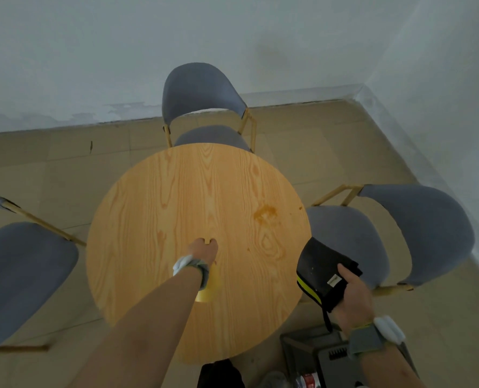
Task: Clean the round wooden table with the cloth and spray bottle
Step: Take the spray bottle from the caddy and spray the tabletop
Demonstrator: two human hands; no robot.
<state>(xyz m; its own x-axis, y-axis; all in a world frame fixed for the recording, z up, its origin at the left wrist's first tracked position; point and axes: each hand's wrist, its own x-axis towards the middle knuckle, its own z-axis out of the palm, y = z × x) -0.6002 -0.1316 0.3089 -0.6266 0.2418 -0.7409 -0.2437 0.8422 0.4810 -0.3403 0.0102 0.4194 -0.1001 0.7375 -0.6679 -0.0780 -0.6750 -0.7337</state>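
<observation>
Black cloth gripped in right hand; left hand clutches yellow spray bottle mid-table. Risk: spray undershoots far-right stain.

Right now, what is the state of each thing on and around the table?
round wooden table: stained, not wiped yet
stain: orange-brown, right side
spray bottle: held over table
left hand: closed on bottle
cloth: folded, off the table
right hand: holding cloth

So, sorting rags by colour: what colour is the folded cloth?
Black folded cloth with a yellow-green stripe, in the right hand; head view.
</observation>
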